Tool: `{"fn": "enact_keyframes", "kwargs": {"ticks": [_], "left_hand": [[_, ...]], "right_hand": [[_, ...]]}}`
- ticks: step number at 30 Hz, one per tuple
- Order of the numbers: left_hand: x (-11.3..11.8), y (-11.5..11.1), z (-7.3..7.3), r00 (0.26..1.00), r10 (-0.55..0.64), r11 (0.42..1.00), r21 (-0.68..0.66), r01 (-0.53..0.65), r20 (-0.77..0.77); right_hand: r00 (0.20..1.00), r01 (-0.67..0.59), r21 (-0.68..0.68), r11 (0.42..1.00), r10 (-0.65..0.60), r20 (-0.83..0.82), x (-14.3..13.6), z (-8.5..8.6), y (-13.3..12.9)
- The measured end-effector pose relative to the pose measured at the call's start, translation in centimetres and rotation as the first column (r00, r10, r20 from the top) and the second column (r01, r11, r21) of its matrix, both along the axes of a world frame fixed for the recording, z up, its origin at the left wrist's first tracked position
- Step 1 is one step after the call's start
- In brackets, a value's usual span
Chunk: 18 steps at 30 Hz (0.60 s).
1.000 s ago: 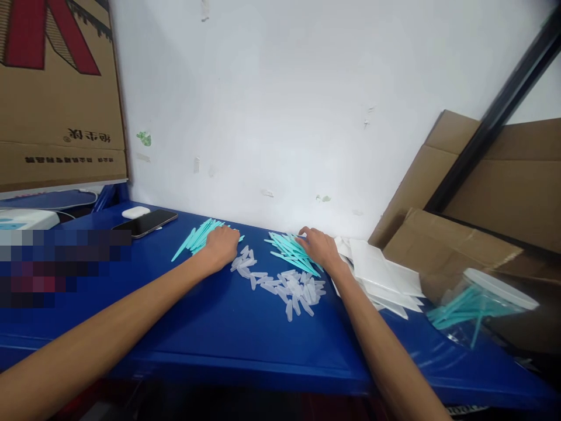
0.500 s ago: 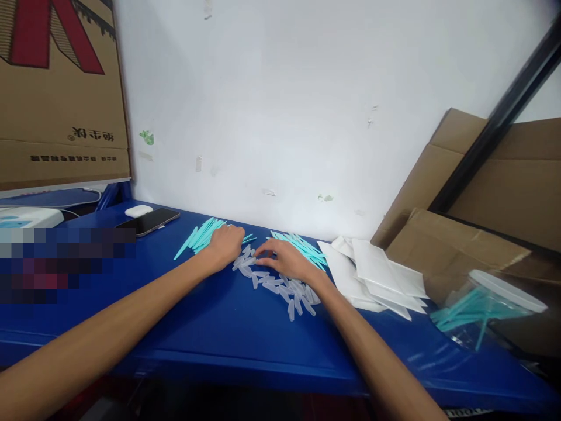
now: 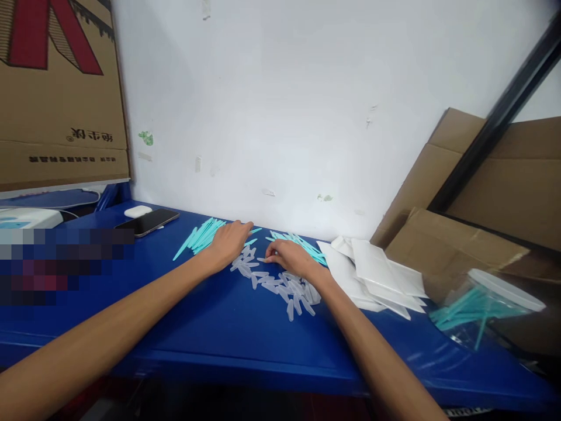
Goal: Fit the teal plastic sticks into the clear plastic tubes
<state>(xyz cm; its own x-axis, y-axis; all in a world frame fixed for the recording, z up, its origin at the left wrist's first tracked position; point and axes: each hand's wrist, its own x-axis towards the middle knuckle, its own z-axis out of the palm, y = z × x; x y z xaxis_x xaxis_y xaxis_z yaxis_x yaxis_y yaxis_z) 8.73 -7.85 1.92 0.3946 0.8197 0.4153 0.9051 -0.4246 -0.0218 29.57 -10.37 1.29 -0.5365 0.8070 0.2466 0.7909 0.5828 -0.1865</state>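
My left hand is closed at the right side of a pile of turquoise pointed sticks. From its fingertips one turquoise stick pokes out to the right; its other end is hidden by the hand. My right hand pinches a small translucent plastic cap between thumb and fingers, pointing left. Below both hands lie many loose translucent caps on the blue table. A second group of turquoise sticks lies just behind my right hand.
White flat packets are stacked to the right. Beyond them a clear jar with a white lid holds more turquoise sticks. A phone and a white case lie at the left. Cardboard leans at the right.
My right hand has picked up a translucent cap and shifted slightly right, its fingers now closed. My left hand has moved a little right, with a turquoise stick now showing at its fingertips.
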Motion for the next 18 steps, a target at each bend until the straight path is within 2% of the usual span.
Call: {"fn": "enact_keyframes", "kwargs": {"ticks": [4,11,15,18], "left_hand": [[0.17,-0.06,-0.08,0.999,-0.037,0.999,0.009,0.037,0.014],[0.69,-0.57,-0.11,0.997,-0.077,0.997,0.014,0.076,0.015],[0.62,-0.57,-0.20,0.997,-0.078,0.997,0.019,0.078,0.007],[0.56,-0.55,-0.21,0.998,-0.066,0.998,0.014,0.066,0.022]], "right_hand": [[0.997,0.061,0.005,0.998,-0.061,0.043,0.37,0.22,-0.17],[0.995,-0.003,0.073,0.997,-0.004,0.103,0.18,0.18,-0.36],[0.999,0.030,0.087,0.996,-0.031,0.018,-0.02,0.60,-0.66],[0.995,-0.027,0.016,1.000,0.028,-0.092,-0.17,0.85,-0.95]]}}
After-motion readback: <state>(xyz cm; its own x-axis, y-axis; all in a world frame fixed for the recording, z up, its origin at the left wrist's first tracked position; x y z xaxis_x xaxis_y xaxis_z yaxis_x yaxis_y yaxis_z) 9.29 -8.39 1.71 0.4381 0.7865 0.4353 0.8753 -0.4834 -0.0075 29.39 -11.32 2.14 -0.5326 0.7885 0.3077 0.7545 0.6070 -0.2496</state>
